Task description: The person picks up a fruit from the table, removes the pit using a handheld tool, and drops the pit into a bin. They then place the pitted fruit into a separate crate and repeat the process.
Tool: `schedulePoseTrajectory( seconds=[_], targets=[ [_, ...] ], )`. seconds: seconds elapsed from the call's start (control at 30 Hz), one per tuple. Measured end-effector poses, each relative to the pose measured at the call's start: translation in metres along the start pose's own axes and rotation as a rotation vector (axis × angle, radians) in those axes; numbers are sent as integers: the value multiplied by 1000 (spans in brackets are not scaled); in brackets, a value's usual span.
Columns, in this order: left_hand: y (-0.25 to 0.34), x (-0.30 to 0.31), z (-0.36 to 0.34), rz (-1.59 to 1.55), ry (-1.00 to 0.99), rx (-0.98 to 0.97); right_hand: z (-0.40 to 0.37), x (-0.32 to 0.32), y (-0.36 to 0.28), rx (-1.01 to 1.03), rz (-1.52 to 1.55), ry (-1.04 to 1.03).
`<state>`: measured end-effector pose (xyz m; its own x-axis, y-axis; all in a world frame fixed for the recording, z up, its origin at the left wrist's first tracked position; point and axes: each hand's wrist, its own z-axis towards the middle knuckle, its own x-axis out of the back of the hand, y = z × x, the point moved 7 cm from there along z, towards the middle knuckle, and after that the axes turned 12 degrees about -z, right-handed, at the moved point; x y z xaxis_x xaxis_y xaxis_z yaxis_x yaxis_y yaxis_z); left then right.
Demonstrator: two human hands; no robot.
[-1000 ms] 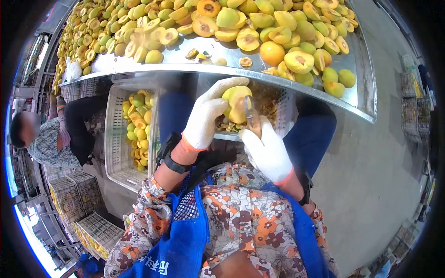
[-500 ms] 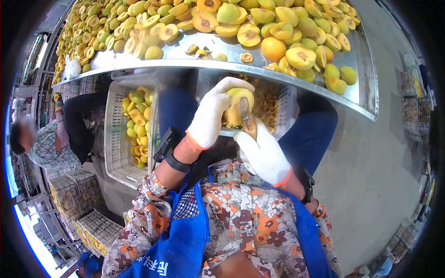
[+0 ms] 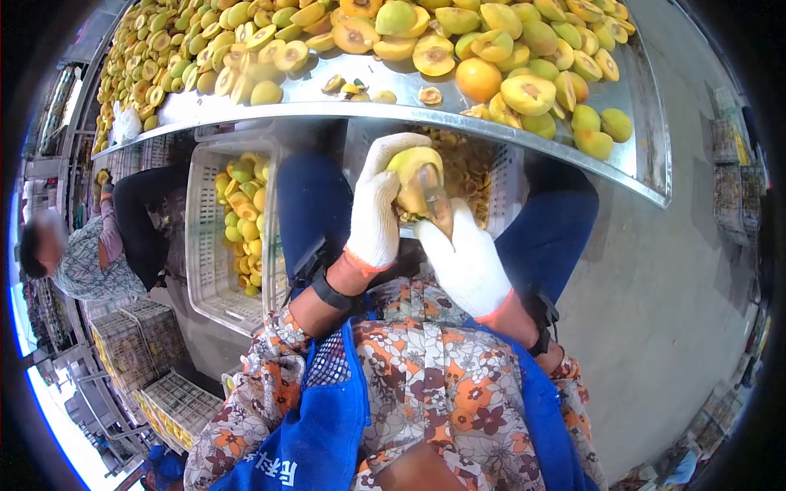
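Note:
My left hand [image 3: 375, 204], in a white knit glove, is closed around a yellow peach half [image 3: 405, 174]. In my gloved right hand [image 3: 468, 266] is a pitting knife [image 3: 440, 214] with a brownish handle and a looped metal blade. Its blade lies against the cut face of the peach half. Both hands are above a pale crate [image 3: 508, 192] holding peach stones and scraps [image 3: 467, 168]. The fingertips of my right hand are partly hidden around the handle.
A metal table [image 3: 327, 109] ahead carries many halved peaches [image 3: 528, 94]. A white crate [image 3: 196, 221] of peach halves [image 3: 244, 209] stands to the left. Further left, another person [image 3: 98, 245] sits near stacked crates [image 3: 139, 344].
My left hand and the peach half have shifted slightly left, and the half has turned a little. The knife stays against the fruit.

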<state>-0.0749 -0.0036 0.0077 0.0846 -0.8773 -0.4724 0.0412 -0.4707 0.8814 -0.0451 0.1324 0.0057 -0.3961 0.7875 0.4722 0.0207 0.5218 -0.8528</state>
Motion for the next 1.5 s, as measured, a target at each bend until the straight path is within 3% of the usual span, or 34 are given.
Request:
schedulePoseTrajectory(
  seconds=[0.23,0.3,0.43,0.5,0.77,0.9,1.0,1.03,1.07,1.13,1.2,1.27,1.33,1.37,1.5],
  targets=[
    [5,-2,-7,64,30,-59,-3,1,6,9,-38,47],
    [6,-4,-7,71,34,-62,-6,3,-3,225,-159,68],
    [6,-5,-8,60,6,-59,-6,-2,0,203,-149,31],
    [10,-6,-7,142,-26,-48,-4,-5,9,-11,-15,-45],
    [15,-11,-7,360,-175,-220,-14,-14,7,-287,599,-328],
    [12,-7,-1,328,-201,-79,-19,-15,6,-370,775,-457],
    [8,-3,2,265,-220,-28,-22,-14,3,-390,787,-439],
    [10,-4,2,281,-218,-61,-19,-15,3,-333,631,-337],
    [12,-6,-1,295,-215,-89,-13,-10,5,304,30,44],
    [13,-11,-4,259,-151,-107,-6,-11,16,-59,151,-97],
    [11,-8,-7,65,-65,-75,-3,-3,-1,-59,121,-91],
    [16,-6,-11,85,-60,-145,-8,-5,-1,-80,101,-80],
    [18,-7,-12,-1,-61,-199,-13,0,-15,240,-137,105],
    [17,-9,-13,-2,-60,-199,-15,-2,-27,470,-452,144],
    [23,-7,-18,70,21,-296,-14,3,-17,255,-169,162]
  ],
)
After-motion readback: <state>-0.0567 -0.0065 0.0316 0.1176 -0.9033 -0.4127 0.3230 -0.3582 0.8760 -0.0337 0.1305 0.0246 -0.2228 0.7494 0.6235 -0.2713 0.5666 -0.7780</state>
